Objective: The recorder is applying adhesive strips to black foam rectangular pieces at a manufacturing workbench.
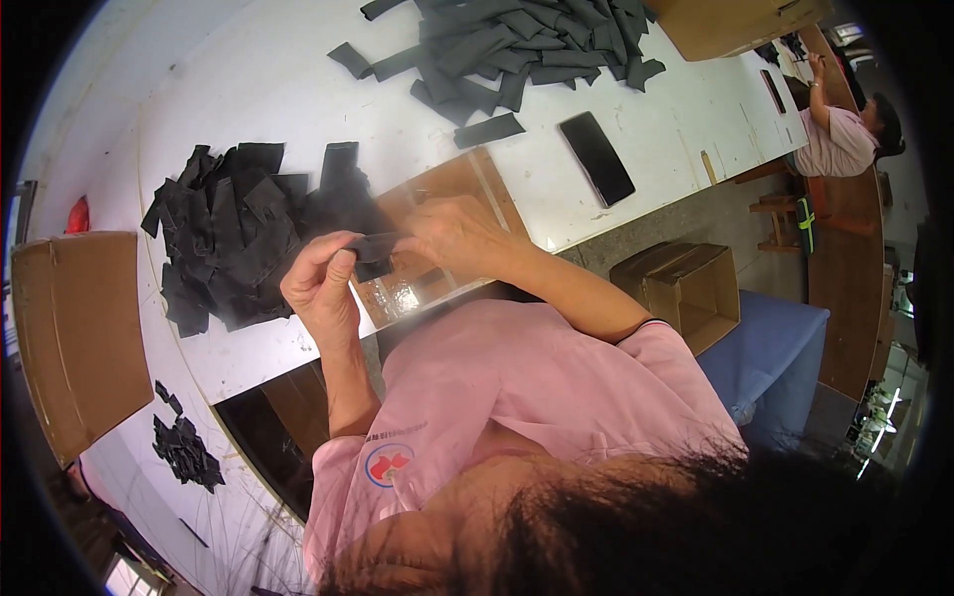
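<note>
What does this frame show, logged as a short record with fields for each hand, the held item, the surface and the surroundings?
left hand: left hand pinches one end of a black fabric strip
right hand: right hand grips the strip's other end
surface: white table
nearby piles: loose black pieces to the left; folded black strips farther off
other items: dark phone, cardboard box, co-worker

Fabric pile (234,243) left of hands' strip (373,248); phone (596,157) right, on table (248,89).

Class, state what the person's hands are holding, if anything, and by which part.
A small black fabric piece: left hand pinches its left end, right hand its right end.
</note>
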{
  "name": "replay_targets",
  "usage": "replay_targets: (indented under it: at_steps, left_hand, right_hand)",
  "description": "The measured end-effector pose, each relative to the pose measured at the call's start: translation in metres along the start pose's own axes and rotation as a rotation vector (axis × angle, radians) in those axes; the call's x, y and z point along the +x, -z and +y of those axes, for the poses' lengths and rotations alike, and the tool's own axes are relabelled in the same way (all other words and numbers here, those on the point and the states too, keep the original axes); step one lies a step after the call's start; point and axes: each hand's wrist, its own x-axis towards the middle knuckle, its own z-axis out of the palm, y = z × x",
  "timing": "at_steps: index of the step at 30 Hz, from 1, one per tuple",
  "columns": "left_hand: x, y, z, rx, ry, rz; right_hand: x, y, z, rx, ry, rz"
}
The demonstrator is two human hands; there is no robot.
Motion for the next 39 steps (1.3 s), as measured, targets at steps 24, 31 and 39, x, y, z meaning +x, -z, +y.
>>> replay_targets:
  at_steps: [24, 31, 39]
  left_hand:
    - [0.009, -0.015, 0.01, 0.09, -0.017, -0.11]
    - [0.01, -0.007, 0.007, -0.093, 0.008, -0.1]
    - [0.009, -0.008, 0.01, 0.172, -0.042, -0.145]
  right_hand:
    - [-0.006, 0.011, -0.011, 0.006, -0.128, 0.021]
    - [0.001, 0.009, -0.01, -0.066, -0.01, 0.02]
    - [-0.003, -0.01, -0.002, 0.016, -0.03, 0.059]
